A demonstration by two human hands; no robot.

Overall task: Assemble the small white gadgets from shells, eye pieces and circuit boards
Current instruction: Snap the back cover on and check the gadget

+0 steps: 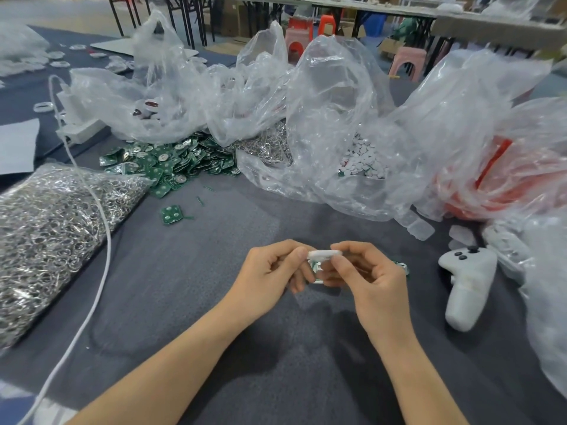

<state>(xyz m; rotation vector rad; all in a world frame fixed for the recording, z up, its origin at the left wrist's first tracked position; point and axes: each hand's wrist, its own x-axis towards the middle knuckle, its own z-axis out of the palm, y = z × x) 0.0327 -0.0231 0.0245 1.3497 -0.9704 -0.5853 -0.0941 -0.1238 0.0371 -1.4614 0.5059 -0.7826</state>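
Observation:
Both hands meet over the dark grey cloth at centre. My left hand [270, 273] and my right hand [368, 271] pinch the two ends of a small white shell [323, 254], held edge-on between thumbs and forefingers. A green circuit board [317, 269] shows just under the shell, between the fingers. Another green board [402, 266] peeks out behind my right hand. A heap of green circuit boards [171, 164] lies at the left centre, with one loose board [171, 215] nearer. White round pieces [362, 159] fill a clear bag.
A bag of metal rings [52, 234] lies on the left, crossed by a white cable [102, 250]. Crumpled clear plastic bags [337, 118] fill the back, with a red one [491, 185] on the right. A white controller [466, 283] rests at the right.

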